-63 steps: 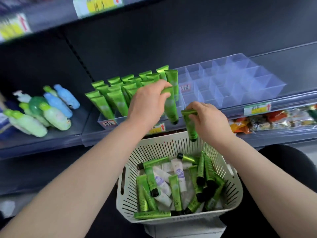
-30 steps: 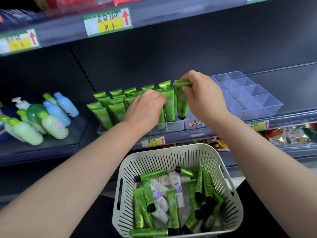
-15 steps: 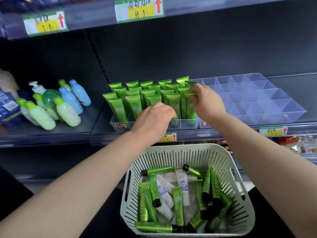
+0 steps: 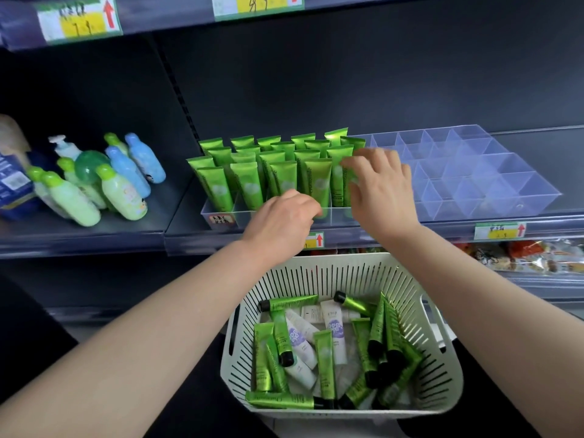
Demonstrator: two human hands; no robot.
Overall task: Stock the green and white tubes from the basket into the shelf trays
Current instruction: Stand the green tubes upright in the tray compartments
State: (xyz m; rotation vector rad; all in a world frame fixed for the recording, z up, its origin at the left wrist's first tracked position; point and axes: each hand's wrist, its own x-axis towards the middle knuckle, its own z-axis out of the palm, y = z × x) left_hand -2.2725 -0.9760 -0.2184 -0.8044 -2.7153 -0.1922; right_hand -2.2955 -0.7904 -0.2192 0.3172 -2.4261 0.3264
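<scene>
Several green tubes [image 4: 278,172] stand cap-down in rows in a clear shelf tray [image 4: 221,213]. My right hand [image 4: 379,188] hovers at the tray's right end with its fingers spread and relaxed. Its fingertips are beside the rightmost tubes and it holds nothing. My left hand [image 4: 284,216] is at the tray's front edge, fingers loosely curled, with no tube visible in it. Below, a white slotted basket [image 4: 347,267] holds several loose green tubes [image 4: 325,361] and a few white tubes [image 4: 300,339].
A second clear divided tray [image 4: 474,178] with nothing in its compartments sits to the right on the same shelf. Green and blue bottles [image 4: 120,184] lie at the left, beside a blue box [image 4: 12,184]. Snack packs [image 4: 537,254] fill the shelf below right.
My right hand carried a green tube up from the basket, stood it at the tray's right end and let go. My left hand placed its tube and drew back to the front edge.
</scene>
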